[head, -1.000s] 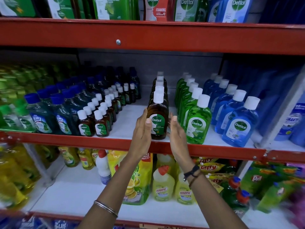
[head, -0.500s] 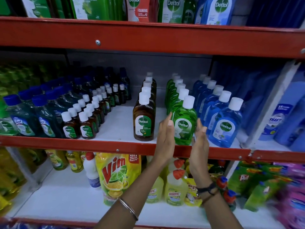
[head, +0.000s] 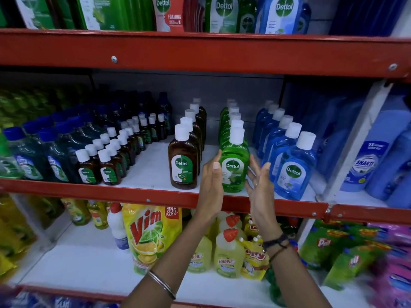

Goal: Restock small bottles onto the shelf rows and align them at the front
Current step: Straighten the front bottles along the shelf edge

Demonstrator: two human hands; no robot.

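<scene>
A row of green Dettol bottles with white caps runs back on the middle shelf; its front bottle (head: pixel 234 165) stands near the red shelf edge (head: pixel 133 192). My left hand (head: pixel 211 181) is flat against that bottle's left side, fingers straight. My right hand (head: pixel 259 185) is just off its right side, fingers spread, apparently not touching. Left of it stands a row of brown Dettol bottles (head: pixel 184 161); right of it a row of blue Dettol bottles (head: pixel 293 172). Small brown bottles (head: pixel 109 167) fill two rows further left.
Dark blue-capped bottles (head: pixel 26 161) crowd the left of the shelf. Tall blue Shakti bottles (head: pixel 364 161) stand beyond a white upright post (head: pixel 353 143). The red beam above (head: pixel 200 52) limits headroom. Below are a Vim pouch (head: pixel 149 236) and Harpic bottles (head: pixel 229 252).
Both hands left the front brown bottle and shifted right to flank the front green bottle. In the last half second they closed in slightly around it.
</scene>
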